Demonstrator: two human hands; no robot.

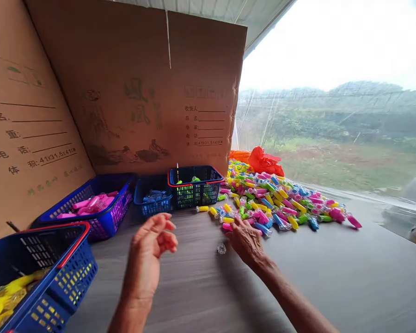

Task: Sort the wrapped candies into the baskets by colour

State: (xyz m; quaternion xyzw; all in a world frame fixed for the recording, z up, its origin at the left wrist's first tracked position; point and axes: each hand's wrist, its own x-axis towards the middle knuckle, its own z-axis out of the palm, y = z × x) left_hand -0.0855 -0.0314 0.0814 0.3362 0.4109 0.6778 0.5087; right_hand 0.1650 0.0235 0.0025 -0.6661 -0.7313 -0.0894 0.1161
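Observation:
A heap of small coloured plastic pieces (277,199), pink, yellow, green and blue, lies on the grey table (333,277). My right hand (246,238) rests palm down at the heap's near edge, fingers reaching into the pieces; what they touch is hidden. My left hand (152,245) hovers over the table with fingers loosely curled and apart, holding nothing. A small clear round piece (221,249) lies on the table between the two hands.
Blue baskets stand along the cardboard wall (125,92): one with yellow pieces (38,282) near left, one with pink pieces (97,206), a small one with blue pieces (153,196), one with green pieces (194,187). An orange bag (263,162) lies behind the heap.

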